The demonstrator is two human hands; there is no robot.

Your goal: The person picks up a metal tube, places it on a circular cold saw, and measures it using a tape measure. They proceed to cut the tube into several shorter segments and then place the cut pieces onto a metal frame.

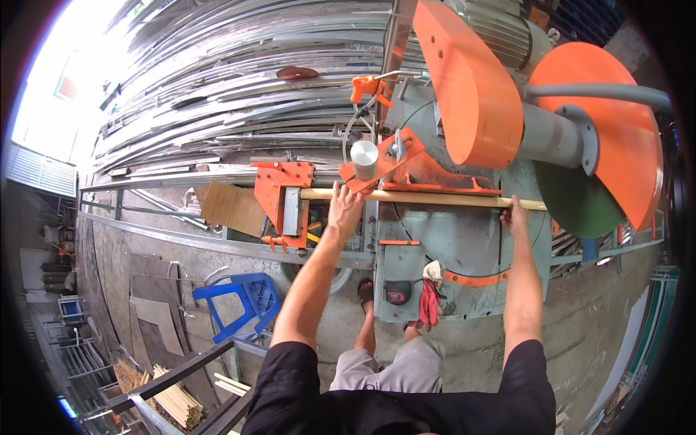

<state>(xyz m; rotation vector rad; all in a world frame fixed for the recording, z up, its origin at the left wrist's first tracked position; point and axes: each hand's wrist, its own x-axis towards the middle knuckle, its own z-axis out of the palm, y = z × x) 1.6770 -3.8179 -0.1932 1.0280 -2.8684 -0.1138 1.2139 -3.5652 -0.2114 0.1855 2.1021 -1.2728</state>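
Observation:
A long tan rod (435,198) lies level along the orange fence of a large cutting saw (471,80). My left hand (345,209) closes on the rod close to the orange clamp with its round silver knob (364,156). Nearer the rod's right end, my right hand (515,216) grips it, the thumb side up. To the left, the rod's end meets an orange stop block (283,199) with a pale metal face. The dark green saw disc (580,199) shows under its orange guard, right of and beyond my right hand.
Red gloves (429,304) and a black tape measure (398,292) lie at the saw table's near edge. A blue plastic stool (243,304) is on the floor at left. Many metal lengths (217,87) are stacked behind. An orange air gun (371,90) hangs behind the clamp.

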